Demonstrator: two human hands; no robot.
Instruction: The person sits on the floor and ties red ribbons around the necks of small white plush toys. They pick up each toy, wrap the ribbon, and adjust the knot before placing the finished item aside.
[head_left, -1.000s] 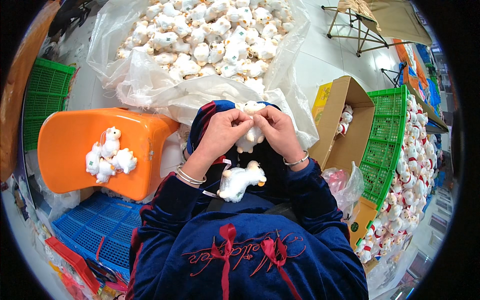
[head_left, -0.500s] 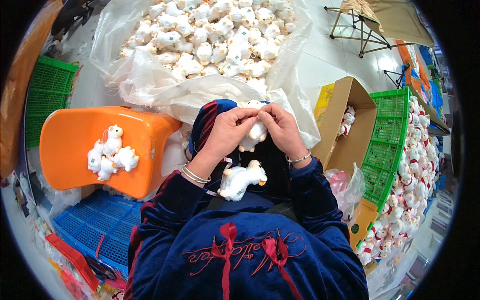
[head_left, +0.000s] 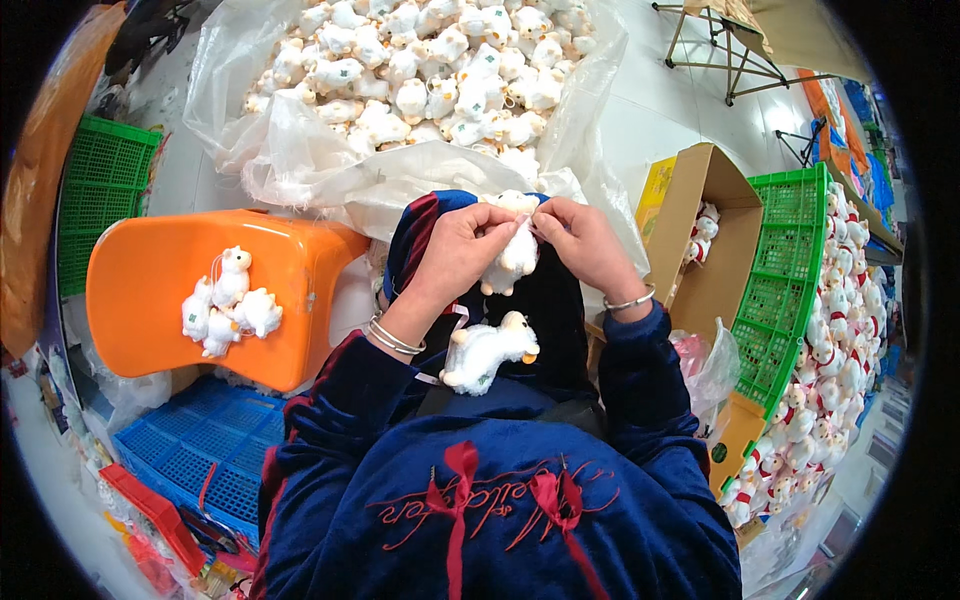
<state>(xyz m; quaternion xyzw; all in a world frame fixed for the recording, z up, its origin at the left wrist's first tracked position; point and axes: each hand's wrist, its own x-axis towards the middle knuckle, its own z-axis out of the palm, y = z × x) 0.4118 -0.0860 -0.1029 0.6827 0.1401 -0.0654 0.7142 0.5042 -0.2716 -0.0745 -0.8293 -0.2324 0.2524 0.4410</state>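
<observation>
A small white plush lamb (head_left: 513, 262) hangs upright over my knees, its head up between my two hands. My left hand (head_left: 462, 248) is closed in a pinch at the lamb's neck. On the other side of the neck my right hand (head_left: 592, 248) pinches with thumb and forefinger; whatever is between those fingertips is too small to make out. A second white plush lamb (head_left: 488, 355) lies on my lap below, with an orange bit by its head and a dark green mark on its body.
Ahead lies a clear plastic sack (head_left: 290, 165) heaped with plush lambs. At left, an orange stool (head_left: 140, 310) bears several more, above a blue crate (head_left: 200, 440). To the right stand a cardboard box (head_left: 735, 215), a green crate (head_left: 775, 290) and a pile of lambs with red scarves (head_left: 835, 360).
My right hand has moved a little to the right, its fingertips drawing away from my left hand's. The held lamb now tilts slightly. The whole view has shifted a little.
</observation>
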